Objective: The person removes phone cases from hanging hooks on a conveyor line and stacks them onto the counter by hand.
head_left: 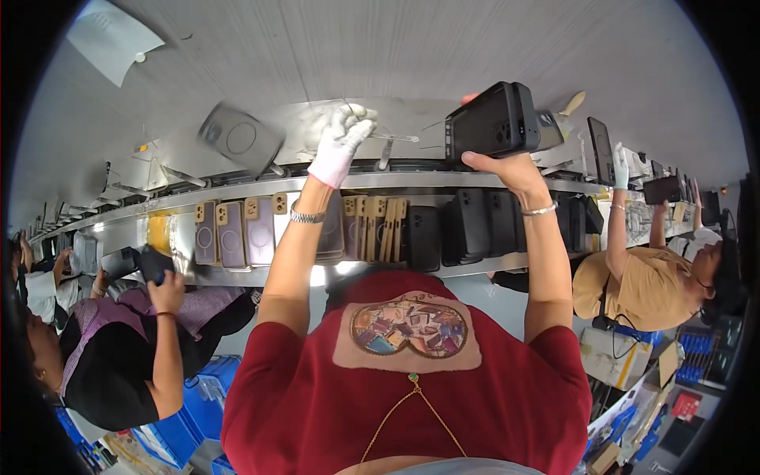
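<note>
My left hand point(345, 142), in a white glove with a pink cuff, is raised over the metal bench with its fingers curled together. A thin dark line shows above the fingertips, but what they hold is too small to name. Just right of them lies a thin metal wire piece point(400, 138). My bare right hand point(511, 170) grips black phone cases point(487, 123), at least two stacked together, with the thumb along the near edge. A smoky translucent phone case point(241, 138) with a ring on its back is left of my left hand, blurred.
Along the near shelf stand purple-grey cases with gold frames point(257, 229) and several black cases point(471, 226). A wooden-handled brush point(573, 103) lies beyond my right hand. Co-workers sit at left point(119, 340) and right point(649, 285). A white sheet point(115, 39) hangs far left.
</note>
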Demonstrator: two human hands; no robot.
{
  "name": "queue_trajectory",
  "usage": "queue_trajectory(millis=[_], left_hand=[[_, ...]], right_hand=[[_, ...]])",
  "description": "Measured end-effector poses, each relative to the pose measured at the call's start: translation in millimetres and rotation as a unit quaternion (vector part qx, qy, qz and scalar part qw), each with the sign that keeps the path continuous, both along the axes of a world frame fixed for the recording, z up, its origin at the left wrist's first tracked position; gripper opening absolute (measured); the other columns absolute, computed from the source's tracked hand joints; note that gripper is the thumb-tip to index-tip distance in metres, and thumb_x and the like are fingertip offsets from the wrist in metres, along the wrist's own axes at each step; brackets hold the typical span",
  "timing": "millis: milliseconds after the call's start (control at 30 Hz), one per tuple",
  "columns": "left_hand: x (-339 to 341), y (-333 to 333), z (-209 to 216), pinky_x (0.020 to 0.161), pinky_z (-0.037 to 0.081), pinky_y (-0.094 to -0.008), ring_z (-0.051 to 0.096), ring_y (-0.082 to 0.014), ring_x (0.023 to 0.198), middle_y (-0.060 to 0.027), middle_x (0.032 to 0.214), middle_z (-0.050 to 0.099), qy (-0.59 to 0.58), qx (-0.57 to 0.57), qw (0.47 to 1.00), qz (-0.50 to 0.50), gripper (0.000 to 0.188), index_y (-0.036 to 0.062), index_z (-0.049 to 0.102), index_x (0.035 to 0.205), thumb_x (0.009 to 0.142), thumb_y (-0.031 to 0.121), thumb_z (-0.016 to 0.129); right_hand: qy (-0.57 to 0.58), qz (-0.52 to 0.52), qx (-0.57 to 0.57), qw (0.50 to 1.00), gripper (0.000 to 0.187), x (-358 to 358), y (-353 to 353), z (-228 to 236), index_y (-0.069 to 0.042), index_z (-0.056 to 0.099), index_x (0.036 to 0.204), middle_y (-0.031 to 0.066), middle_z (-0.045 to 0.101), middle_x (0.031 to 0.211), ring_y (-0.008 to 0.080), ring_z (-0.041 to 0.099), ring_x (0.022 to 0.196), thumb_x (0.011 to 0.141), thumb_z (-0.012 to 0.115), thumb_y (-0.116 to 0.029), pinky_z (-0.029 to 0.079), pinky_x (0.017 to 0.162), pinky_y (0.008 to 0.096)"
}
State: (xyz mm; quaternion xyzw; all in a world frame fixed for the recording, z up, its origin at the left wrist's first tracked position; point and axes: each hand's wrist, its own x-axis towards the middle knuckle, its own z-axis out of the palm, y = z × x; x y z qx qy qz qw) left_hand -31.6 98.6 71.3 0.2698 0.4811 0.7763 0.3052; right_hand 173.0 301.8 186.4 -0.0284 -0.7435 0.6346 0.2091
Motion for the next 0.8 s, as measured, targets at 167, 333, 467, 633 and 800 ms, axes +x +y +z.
queue_trajectory(millis=[167, 333, 467, 633, 800], left_hand=[[23.8, 21.3, 13.1, 0.077, 0.052, -0.0210, 0.063, -0.0104, 0.091, -0.0103, 0.106, 0.065, 0.113, -0.099, 0.988, 0.014, 0.024, 0.0039, 0.050, 0.098, 0.088, 0.008, 0.071], [50.6, 46.8, 28.2, 0.073, 0.053, -0.0269, 0.063, -0.0112, 0.081, -0.0052, 0.089, 0.068, 0.206, -0.137, 0.969, 0.000, 0.034, 0.0019, 0.059, 0.104, 0.075, 0.007, 0.076], [56.4, 74.3, 0.0, 0.073, 0.053, -0.0285, 0.064, -0.0131, 0.078, -0.0066, 0.085, 0.069, 0.237, -0.163, 0.958, 0.005, 0.029, 0.0041, 0.063, 0.096, 0.072, 0.011, 0.078], [76.4, 125.3, -9.4, 0.080, 0.052, -0.0297, 0.064, -0.0157, 0.086, -0.0109, 0.102, 0.068, 0.152, -0.155, 0.975, -0.040, 0.051, 0.0021, 0.059, 0.114, 0.073, 0.020, 0.082], [88.9, 83.6, -22.6, 0.096, 0.049, -0.0333, 0.060, -0.0208, 0.115, -0.0156, 0.127, 0.061, 0.236, -0.230, 0.936, -0.123, 0.079, 0.0016, 0.040, 0.141, 0.081, 0.034, 0.077]], right_hand=[[-0.094, -0.070, 0.205, 0.972, 0.093, -13.0, -2.5, 22.1, -0.001, 0.037, 0.138, 0.0140, 0.051, 0.129, 0.0242, 0.045, 0.125, 0.061, 0.087, -0.017, 0.032, 0.111, 0.0372], [-0.166, -0.019, 0.438, 0.883, 0.082, -45.0, -1.9, 10.8, -0.005, 0.047, 0.130, 0.0122, 0.055, 0.119, 0.0320, 0.048, 0.114, 0.056, 0.082, -0.012, 0.037, 0.106, 0.0410], [-0.230, -0.002, 0.530, 0.816, 0.077, -46.5, 6.1, 10.0, -0.007, 0.052, 0.125, 0.0095, 0.056, 0.117, 0.0322, 0.048, 0.110, 0.054, 0.080, -0.012, 0.037, 0.102, 0.0453], [-0.263, -0.006, 0.526, 0.809, 0.080, -25.2, 49.7, 4.8, -0.008, 0.053, 0.124, 0.0106, 0.057, 0.116, 0.0326, 0.049, 0.111, 0.052, 0.085, -0.019, 0.039, 0.098, 0.0449], [-0.242, -0.116, 0.445, 0.854, 0.100, 9.4, 107.9, 8.4, 0.002, 0.044, 0.137, 0.0210, 0.049, 0.137, 0.0356, 0.041, 0.131, 0.054, 0.089, -0.034, 0.031, 0.111, 0.0429]])
